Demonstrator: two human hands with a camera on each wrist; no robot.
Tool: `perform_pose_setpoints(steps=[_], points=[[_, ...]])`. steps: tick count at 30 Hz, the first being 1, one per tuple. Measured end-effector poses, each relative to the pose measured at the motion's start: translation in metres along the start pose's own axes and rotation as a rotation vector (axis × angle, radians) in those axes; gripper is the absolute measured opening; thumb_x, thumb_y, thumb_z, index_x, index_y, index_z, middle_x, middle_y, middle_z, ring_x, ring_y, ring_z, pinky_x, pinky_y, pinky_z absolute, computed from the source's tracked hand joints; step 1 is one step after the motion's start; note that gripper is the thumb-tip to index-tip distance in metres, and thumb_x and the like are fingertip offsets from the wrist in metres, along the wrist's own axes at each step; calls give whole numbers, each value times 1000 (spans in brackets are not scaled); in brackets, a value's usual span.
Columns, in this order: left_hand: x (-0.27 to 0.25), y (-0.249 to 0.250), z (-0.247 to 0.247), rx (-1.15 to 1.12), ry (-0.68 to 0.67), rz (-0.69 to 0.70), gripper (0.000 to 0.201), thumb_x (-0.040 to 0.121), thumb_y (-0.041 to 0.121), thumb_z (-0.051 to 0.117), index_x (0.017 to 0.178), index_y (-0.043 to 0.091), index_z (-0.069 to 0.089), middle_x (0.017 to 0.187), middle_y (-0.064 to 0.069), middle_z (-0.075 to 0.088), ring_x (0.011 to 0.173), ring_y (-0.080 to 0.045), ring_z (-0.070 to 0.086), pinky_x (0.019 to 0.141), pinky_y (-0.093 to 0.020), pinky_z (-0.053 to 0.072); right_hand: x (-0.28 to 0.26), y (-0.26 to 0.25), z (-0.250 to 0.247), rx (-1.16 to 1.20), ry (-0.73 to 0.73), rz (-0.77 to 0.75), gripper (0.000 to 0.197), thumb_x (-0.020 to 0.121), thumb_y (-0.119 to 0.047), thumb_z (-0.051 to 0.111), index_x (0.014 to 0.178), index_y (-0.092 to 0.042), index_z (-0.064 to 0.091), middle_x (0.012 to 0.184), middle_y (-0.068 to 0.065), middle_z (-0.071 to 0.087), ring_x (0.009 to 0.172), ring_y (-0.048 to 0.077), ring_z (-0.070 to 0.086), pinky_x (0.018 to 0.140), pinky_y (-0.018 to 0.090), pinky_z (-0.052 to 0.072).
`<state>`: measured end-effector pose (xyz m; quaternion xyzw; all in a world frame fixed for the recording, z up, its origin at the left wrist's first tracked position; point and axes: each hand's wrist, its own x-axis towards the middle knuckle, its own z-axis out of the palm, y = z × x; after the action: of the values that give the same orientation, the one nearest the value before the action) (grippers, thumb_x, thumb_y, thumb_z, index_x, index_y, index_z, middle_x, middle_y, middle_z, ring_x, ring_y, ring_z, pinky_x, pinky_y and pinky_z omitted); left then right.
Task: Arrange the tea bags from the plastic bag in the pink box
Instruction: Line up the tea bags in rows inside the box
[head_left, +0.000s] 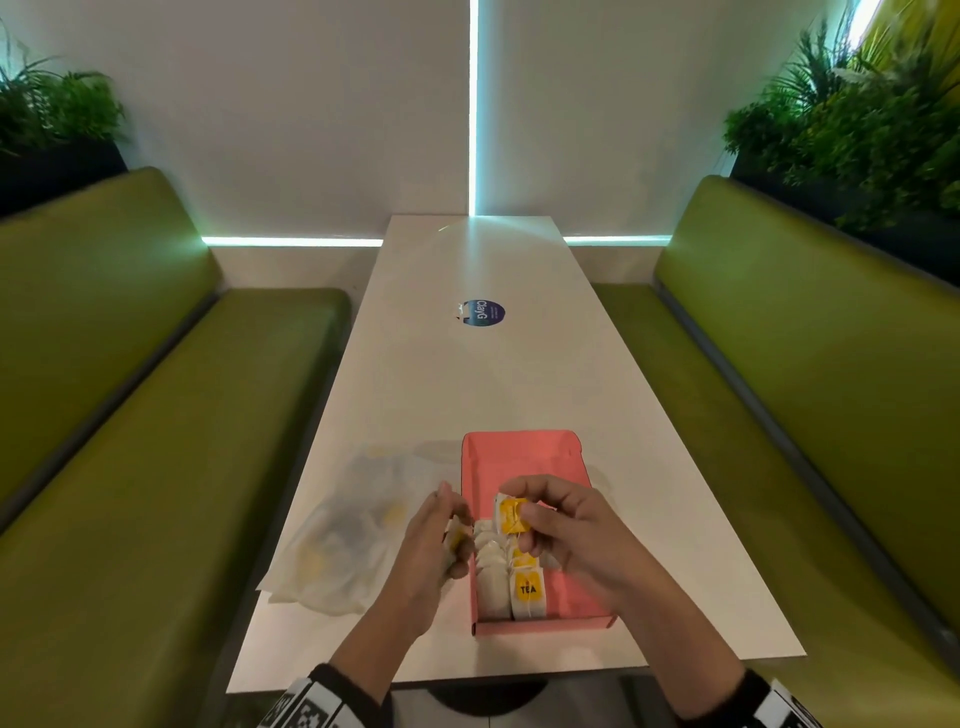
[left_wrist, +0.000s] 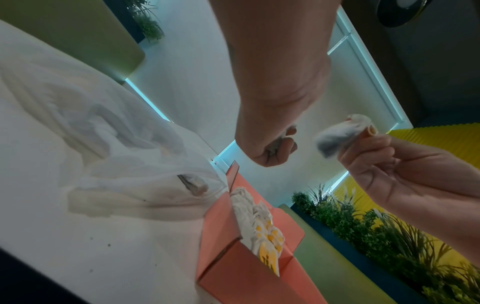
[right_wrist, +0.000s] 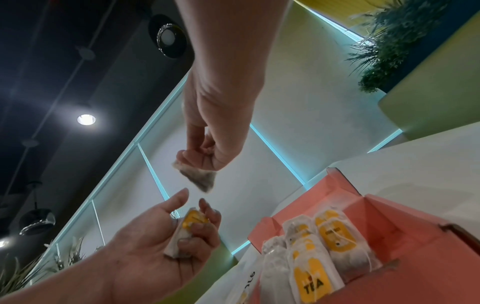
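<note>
I see the white paper tea bags with yellow "TEA" labels (head_left: 522, 582) packed upright in rows at the near end of the open pink cardboard box (head_left: 524, 457), which sits on the long white table (head_left: 467, 374); the far half of the box shows bare pink floor. My right hand (head_left: 566, 540) hovers over the middle of the box, thumb and fingers pinched together on 1 yellow-tagged tea bag (head_left: 511, 514) held above the packed rows. In the right wrist view that bag hangs from the fingertips (right_wrist: 197, 156) as a greyish pouch. My left hand (head_left: 434, 545) is just beside the box's left wall, its lower fingers curled around another tea bag with a yellow label (right_wrist: 187, 230), while the index finger and thumb stand loosely apart above it. The 2 hands are near each other but not touching. To the left of the box lies the crumpled translucent plastic bag (head_left: 343, 530), flat on the table, with pale yellow patches showing through it; I cannot tell how many bags it contains. Farther up the table is a round dark blue sticker (head_left: 483, 313). Green padded benches (head_left: 130, 415) flank the table on both sides, with leafy green plants (head_left: 857, 119) behind them.
</note>
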<state>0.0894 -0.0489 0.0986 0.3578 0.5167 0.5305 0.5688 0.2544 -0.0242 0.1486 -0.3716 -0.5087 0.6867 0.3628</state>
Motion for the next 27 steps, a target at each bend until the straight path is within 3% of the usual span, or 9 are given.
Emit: perform_pose_setpoints(steps=[5,10,13,16,18,21,23,25,27], points=[[-7,3,2,64,26,300,24,91,23,54,85,0,56,62,-4,53,47,-6,40,45,-15,35,2,-3,1,69,23,-35,22,90,6,49,99,-6,64,71,6,61,57,12,57,59,22,50],[-6,-4,4,268,-12,389,30,72,50,67,83,22,71,76,-11,65,70,-30,53,66,-28,44,2,1,6,-110,48,-67,24,89,7,53,103,-9,62,81,6,60,63,16,62,60,24,51],[-6,5,2,324,-17,419,18,78,44,71,75,26,71,70,-2,66,65,-25,50,63,-24,41,3,-2,-2,-407,166,-120,34,86,0,60,106,-27,62,100,0,57,79,12,60,71,23,51],[-8,13,0,483,-150,418,21,77,47,66,72,29,73,67,7,69,57,-4,47,57,-16,36,2,-11,-9,-674,40,-198,33,83,-15,68,100,-42,60,111,-13,55,94,-1,55,81,16,46],[-8,12,-2,624,-202,396,24,75,57,66,72,34,73,70,8,69,58,-11,51,57,-22,40,3,-17,-8,-902,-83,-213,20,80,-22,72,84,-40,63,103,-14,55,94,-2,53,80,14,42],[-7,11,-3,714,-205,374,6,71,48,73,70,43,69,72,12,66,67,-15,57,62,-26,45,8,-18,-11,-1083,-169,-190,27,77,-19,73,66,-36,55,88,-12,53,80,1,52,74,19,43],[-7,14,-2,672,-101,389,14,68,42,78,78,40,69,80,14,65,72,-7,58,64,-15,44,14,-14,-11,-1045,32,-262,26,76,-16,72,65,-32,55,85,-11,52,75,0,50,68,18,40],[-7,20,-2,600,41,418,22,72,33,78,91,35,67,95,17,61,85,4,57,70,-6,42,17,-9,-13,-978,417,-381,20,79,-17,70,68,-25,56,84,-16,49,78,-3,47,69,14,35],[-8,24,-3,561,99,420,25,77,36,69,101,32,65,104,18,59,92,10,54,72,-2,39,16,-11,-14,-1068,394,-355,18,81,-18,68,70,-24,56,83,-20,45,80,-6,44,71,13,33]])
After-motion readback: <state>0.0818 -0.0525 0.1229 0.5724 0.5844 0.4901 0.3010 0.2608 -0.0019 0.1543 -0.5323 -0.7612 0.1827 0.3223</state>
